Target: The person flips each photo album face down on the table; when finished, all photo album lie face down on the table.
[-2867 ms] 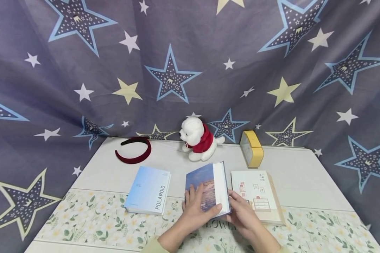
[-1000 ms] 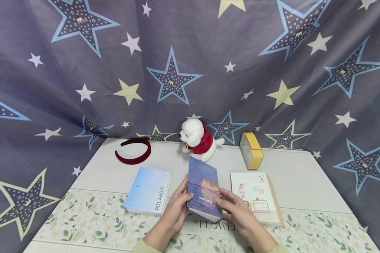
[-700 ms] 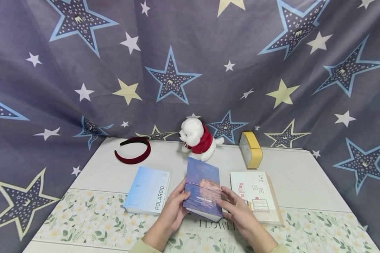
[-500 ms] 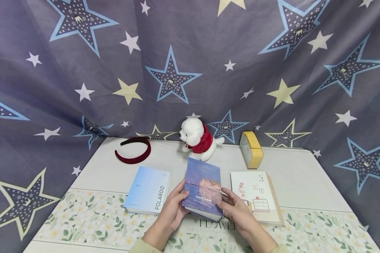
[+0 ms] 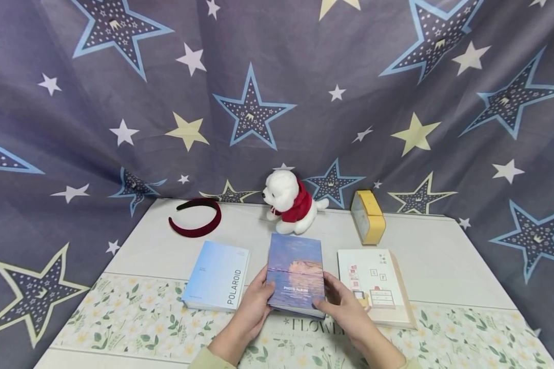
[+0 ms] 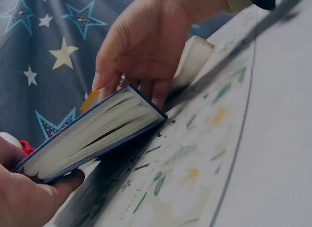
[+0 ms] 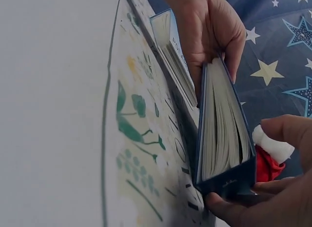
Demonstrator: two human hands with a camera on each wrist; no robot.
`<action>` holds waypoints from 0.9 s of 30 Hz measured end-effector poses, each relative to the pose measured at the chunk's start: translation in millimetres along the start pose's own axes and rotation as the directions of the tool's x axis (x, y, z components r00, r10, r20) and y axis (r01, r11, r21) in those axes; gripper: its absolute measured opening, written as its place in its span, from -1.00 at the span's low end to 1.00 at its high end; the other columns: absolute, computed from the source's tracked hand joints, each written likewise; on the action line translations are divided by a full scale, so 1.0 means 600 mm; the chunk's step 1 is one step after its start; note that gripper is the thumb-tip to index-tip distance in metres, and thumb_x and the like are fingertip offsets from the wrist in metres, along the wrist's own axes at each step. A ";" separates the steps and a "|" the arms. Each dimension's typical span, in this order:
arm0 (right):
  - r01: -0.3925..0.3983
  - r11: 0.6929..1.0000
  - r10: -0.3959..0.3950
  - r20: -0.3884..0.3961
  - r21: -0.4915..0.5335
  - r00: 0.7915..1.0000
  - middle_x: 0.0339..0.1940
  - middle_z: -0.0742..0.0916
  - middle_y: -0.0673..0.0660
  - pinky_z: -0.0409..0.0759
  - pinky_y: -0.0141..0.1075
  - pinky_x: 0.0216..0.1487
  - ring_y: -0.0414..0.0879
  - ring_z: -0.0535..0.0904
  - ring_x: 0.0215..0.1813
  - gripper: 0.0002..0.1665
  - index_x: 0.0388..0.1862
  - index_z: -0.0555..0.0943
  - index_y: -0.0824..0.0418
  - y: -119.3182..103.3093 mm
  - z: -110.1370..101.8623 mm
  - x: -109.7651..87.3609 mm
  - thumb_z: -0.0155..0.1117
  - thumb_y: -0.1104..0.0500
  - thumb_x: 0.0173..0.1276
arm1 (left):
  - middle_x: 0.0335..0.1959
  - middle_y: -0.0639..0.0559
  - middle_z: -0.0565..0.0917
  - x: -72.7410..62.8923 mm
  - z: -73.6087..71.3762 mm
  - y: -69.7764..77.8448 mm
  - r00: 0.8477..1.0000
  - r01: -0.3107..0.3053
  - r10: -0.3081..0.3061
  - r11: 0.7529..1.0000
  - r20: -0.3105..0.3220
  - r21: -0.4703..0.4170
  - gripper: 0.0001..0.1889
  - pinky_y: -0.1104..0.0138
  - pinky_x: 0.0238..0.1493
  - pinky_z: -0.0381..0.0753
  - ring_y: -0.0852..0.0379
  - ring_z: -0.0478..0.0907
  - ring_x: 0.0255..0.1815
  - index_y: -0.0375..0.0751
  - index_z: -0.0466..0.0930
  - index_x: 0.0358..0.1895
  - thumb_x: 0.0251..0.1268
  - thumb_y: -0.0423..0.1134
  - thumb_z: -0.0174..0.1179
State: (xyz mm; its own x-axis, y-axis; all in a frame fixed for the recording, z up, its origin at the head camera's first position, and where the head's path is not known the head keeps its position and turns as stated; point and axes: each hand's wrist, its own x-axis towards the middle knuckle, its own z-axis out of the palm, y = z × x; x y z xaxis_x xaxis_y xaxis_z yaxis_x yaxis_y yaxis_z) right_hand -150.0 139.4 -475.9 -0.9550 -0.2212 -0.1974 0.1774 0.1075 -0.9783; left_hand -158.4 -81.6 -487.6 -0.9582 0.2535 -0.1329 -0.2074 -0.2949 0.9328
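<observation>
A closed photo album (image 5: 295, 271) with a blue and pink seascape cover lies between both hands, cover up, at the middle front. The left hand (image 5: 255, 303) grips its left edge, thumb on the cover and fingers underneath. From the right, the right hand (image 5: 345, 306) pinches the lower right corner, thumb on top. Cream page edges (image 6: 97, 134) of the album face the camera in the left wrist view. Its dark blue spine (image 7: 228, 182) with small print shows beside the right hand's fingers in the right wrist view. The album is tilted and at least partly lifted off the table.
Left of the album lies a light blue POLAROID album (image 5: 217, 277), and right of it a white illustrated album (image 5: 374, 287). Behind stand a white plush dog (image 5: 281, 192) in red, a yellow box-like object (image 5: 368, 218) and a dark red headband (image 5: 196, 230). A starry curtain closes the back.
Earlier the album's front cover was turned aside over white pages, the left hand spread across it. Now it is closed, with hands at both sides. Lately it has been lowered and squared slightly.
</observation>
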 end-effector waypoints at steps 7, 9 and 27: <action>0.065 0.994 -0.062 0.038 -0.086 0.997 0.46 0.25 0.47 0.31 0.03 0.34 0.35 0.24 0.42 -0.07 0.53 0.07 0.36 -0.002 0.002 -0.003 0.32 0.28 0.30 | 0.60 -0.12 -0.13 0.004 0.006 -0.008 0.994 -0.041 0.066 0.960 -0.083 0.278 -0.29 -0.04 0.48 -0.35 -0.11 -0.32 0.58 -0.12 -0.27 0.59 0.47 -0.42 -0.19; 0.086 0.991 -0.082 0.045 -0.105 0.996 0.46 0.23 0.50 0.35 0.01 0.31 0.37 0.24 0.42 -0.08 0.53 0.05 0.38 -0.001 0.002 -0.004 0.30 0.29 0.31 | 0.59 -0.15 -0.16 0.004 0.008 -0.010 0.993 -0.042 0.078 0.942 -0.093 0.334 -0.23 -0.07 0.47 -0.37 -0.14 -0.34 0.57 -0.13 -0.31 0.59 0.44 -0.43 -0.11; 0.067 0.934 -0.077 -0.013 -0.350 0.997 0.48 0.28 0.39 0.16 0.18 0.38 0.30 0.18 0.46 -0.09 0.55 0.11 0.26 -0.003 0.006 -0.012 0.33 0.13 0.34 | 0.55 -0.34 -0.17 0.002 0.008 -0.026 0.981 -0.047 0.139 0.846 -0.133 0.531 -0.18 -0.10 0.46 -0.28 -0.27 -0.27 0.55 -0.42 -0.27 0.53 0.36 -0.43 0.05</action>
State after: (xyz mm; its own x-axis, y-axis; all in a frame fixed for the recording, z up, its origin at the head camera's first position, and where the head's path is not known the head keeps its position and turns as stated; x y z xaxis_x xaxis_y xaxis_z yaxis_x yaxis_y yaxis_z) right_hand -142.5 137.5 -472.8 -0.9687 -0.2165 -0.1212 0.0184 0.4245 -0.9053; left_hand -155.4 -72.1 -500.6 -0.9953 0.0851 -0.0457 -0.0253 0.2280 0.9733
